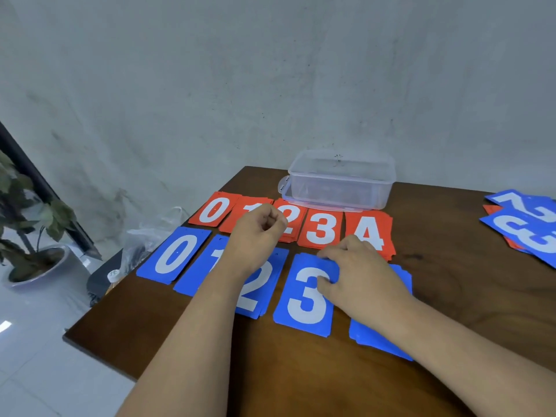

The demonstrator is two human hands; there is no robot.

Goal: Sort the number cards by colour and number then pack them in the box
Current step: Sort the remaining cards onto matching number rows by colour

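Two rows of number-card piles lie on the brown table point(301, 371). The far row is red: 0 point(212, 209), 1, 2, 3 point(322, 228) and 4 point(371, 233). The near row is blue: 0 point(174, 255), 1, 2 point(258, 290), 3 point(304, 299) and one more pile point(379, 338) hidden under my right forearm. My left hand point(255, 233) hovers over the red 1 and 2 with fingers curled, holding nothing I can see. My right hand point(355, 278) rests with its fingers on the upper right of the blue 3 pile. A clear plastic box point(340, 182) stands behind the red row.
A loose heap of blue and red cards point(526, 227) lies at the table's right edge. Left of the table are a potted plant point(30, 236), a plastic bag point(150, 236) and tiled floor. A grey wall stands close behind the box.
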